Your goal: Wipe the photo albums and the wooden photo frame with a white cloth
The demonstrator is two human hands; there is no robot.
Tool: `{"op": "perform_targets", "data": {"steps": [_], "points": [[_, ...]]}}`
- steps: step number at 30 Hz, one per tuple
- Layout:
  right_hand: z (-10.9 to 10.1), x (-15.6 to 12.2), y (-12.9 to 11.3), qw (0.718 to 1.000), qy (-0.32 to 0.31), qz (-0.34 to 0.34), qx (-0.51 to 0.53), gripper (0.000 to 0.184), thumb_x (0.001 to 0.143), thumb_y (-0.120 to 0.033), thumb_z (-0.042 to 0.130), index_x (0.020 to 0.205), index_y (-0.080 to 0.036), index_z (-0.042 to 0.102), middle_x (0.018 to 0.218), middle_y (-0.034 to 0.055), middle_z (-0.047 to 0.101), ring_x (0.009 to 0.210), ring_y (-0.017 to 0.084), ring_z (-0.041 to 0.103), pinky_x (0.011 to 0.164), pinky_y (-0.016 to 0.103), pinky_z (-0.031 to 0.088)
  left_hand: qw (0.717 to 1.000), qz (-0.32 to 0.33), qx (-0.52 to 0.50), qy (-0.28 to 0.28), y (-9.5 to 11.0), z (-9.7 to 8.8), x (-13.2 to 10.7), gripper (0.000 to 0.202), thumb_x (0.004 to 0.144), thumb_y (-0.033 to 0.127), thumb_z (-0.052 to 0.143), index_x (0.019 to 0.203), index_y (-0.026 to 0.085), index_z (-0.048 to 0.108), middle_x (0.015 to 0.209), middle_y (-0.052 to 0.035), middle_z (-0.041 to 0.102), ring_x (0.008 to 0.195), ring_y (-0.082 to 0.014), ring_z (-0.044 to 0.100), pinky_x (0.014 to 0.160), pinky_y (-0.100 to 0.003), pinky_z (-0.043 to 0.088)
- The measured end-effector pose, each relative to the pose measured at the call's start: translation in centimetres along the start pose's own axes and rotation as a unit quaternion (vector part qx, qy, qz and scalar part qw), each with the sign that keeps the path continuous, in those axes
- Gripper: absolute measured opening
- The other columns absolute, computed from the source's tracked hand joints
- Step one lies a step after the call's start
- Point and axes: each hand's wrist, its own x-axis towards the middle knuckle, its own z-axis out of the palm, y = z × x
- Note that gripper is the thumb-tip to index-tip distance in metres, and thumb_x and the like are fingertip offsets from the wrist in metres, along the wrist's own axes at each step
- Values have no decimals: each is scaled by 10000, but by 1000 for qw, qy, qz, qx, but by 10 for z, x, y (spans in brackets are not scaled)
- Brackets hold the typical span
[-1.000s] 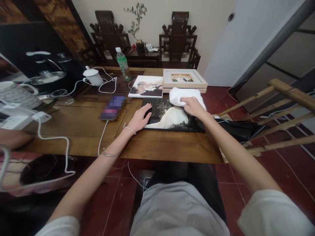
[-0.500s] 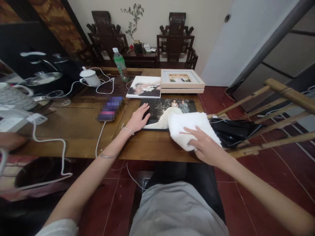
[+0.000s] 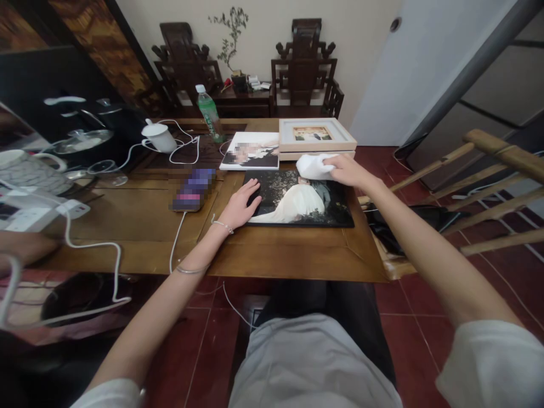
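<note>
A dark wedding photo panel (image 3: 293,201) lies flat on the wooden table (image 3: 272,258). My left hand (image 3: 243,204) rests open on its left edge, fingers stretched out. At the panel's far right edge, my right hand (image 3: 346,170) grips a bunched white cloth (image 3: 314,166), which covers the upper part of the picture. Just behind the panel are a white-edged photo print (image 3: 250,152) and a stack of light wooden picture frames (image 3: 317,139); the cloth is close to the frames, and I cannot tell if they touch.
Left of the panel lies a phone (image 3: 193,190) on a charging cable. Farther back stand a green bottle (image 3: 209,113) and a lidded white cup (image 3: 158,136). A power strip (image 3: 38,212) and another person's hand (image 3: 29,246) are at far left. A bamboo chair (image 3: 497,164) stands right.
My right hand has moved away from me with the white cloth, from the panel's near right corner to its far edge. The cloth is more bunched. My left hand stays in place.
</note>
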Motion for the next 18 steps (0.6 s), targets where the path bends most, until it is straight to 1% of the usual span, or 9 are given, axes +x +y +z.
{"op": "perform_targets", "data": {"steps": [3, 5, 7, 10, 13, 15, 18], "points": [[-2, 7, 5, 1000, -3, 23, 14, 82, 564, -168, 415, 626, -216, 441, 680, 31, 551, 687, 202, 493, 645, 306, 316, 1000, 0, -2, 3, 0, 0, -1, 528, 962, 412, 458, 1383, 112, 567, 1521, -174, 480, 1446, -294, 413, 1220, -510, 294], [-1, 1, 5, 1000, -5, 14, 10, 86, 567, -160, 414, 624, -218, 441, 672, 30, 544, 695, 203, 489, 652, 305, 322, 1000, -2, 1, 4, 0, 0, -1, 528, 963, 410, 454, 1382, 110, 566, 1520, -176, 480, 1446, -292, 414, 1216, -515, 298], [1, -13, 1, 1000, -10, -6, -5, 101, 573, -149, 414, 633, -219, 456, 669, 31, 543, 703, 207, 488, 667, 309, 331, 1000, -3, 2, 3, 1, 0, -1, 529, 963, 406, 453, 1384, 106, 563, 1522, -178, 476, 1447, -293, 413, 1217, -516, 295], [4, -47, -15, 999, -28, -37, -25, 150, 601, -124, 410, 669, -215, 508, 678, 39, 562, 696, 215, 503, 681, 318, 351, 1000, -3, -3, 0, 0, 0, 0, 521, 963, 404, 455, 1389, 124, 559, 1532, -163, 468, 1453, -294, 402, 1221, -524, 282], [6, -92, -43, 996, -35, -60, -54, 227, 642, -91, 404, 729, -207, 579, 732, 67, 609, 733, 240, 551, 704, 331, 385, 1000, -2, -4, 0, 0, 1, 0, 516, 962, 408, 455, 1389, 138, 558, 1534, -151, 469, 1454, -288, 401, 1222, -523, 281], [6, -121, -65, 994, -35, -69, -71, 265, 662, -66, 396, 747, -208, 603, 791, 88, 647, 819, 268, 592, 743, 346, 409, 1000, -3, -2, 1, 0, 1, 0, 518, 961, 409, 452, 1386, 133, 557, 1532, -154, 471, 1452, -287, 404, 1222, -521, 284], [6, -153, -89, 994, -51, -87, -51, 307, 672, -28, 389, 766, -220, 609, 849, 72, 678, 867, 264, 623, 824, 364, 428, 1000, -5, 0, 0, -1, 2, 0, 507, 961, 396, 450, 1388, 141, 552, 1534, -150, 470, 1456, -286, 399, 1221, -529, 283]]}}
